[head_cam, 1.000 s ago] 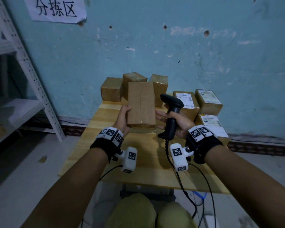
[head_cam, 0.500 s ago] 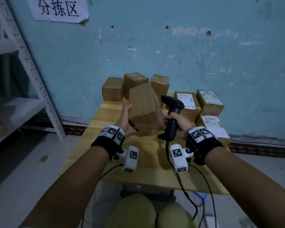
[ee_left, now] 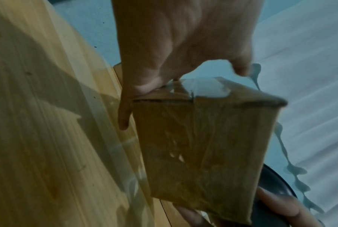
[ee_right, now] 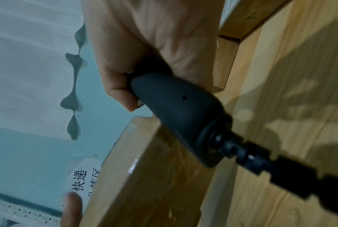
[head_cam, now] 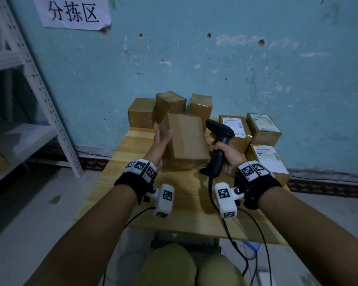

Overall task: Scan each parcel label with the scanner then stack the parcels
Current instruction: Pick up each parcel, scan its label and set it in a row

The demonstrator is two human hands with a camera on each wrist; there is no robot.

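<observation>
Here left hand (head_cam: 158, 146) grips parcel (head_cam: 187, 139); right hand (head_cam: 228, 154) grips scanner (head_cam: 218, 147).

Seven parcels show in all: one plain box (head_cam: 185, 139) held above the tabletop (head_cam: 186, 203), three plain brown ones (head_cam: 141, 115) at its far-left corner, three labelled ones (head_cam: 235, 129) along its right edge. One scanner (head_cam: 219, 145).

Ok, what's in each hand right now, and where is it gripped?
Left hand grips the plain cardboard parcel by its left end, tilted above the table. Right hand grips the black scanner round its handle.
</observation>
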